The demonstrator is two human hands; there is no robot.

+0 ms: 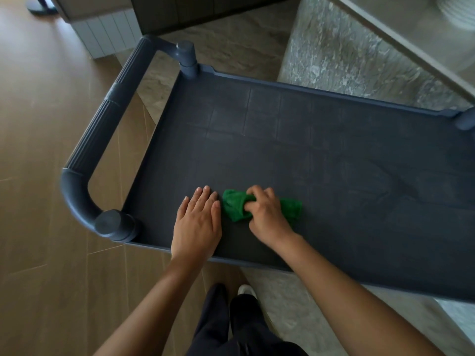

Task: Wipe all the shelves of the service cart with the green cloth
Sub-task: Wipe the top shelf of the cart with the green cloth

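Green cloth [235,205], bunched into a rough strip, lies on the dark top shelf [308,140] under the right hand [267,211], whose fingers curl round its middle and grip it. Its long axis runs sideways, across the knuckles: the fuller end pokes out toward the left hand [198,222], and the thinner end shows past the right hand's outer edge. The left hand lies flat on the shelf just beside that fuller end, fingers straight and together, pointing away from the person, holding nothing. Both hands sit side by side by the shelf's near rim. Left of the left hand a ribbed handle [102,119] loops out over a wood floor [38,150]; ahead of the right hand, past the far rim, stands a stone block [347,55].
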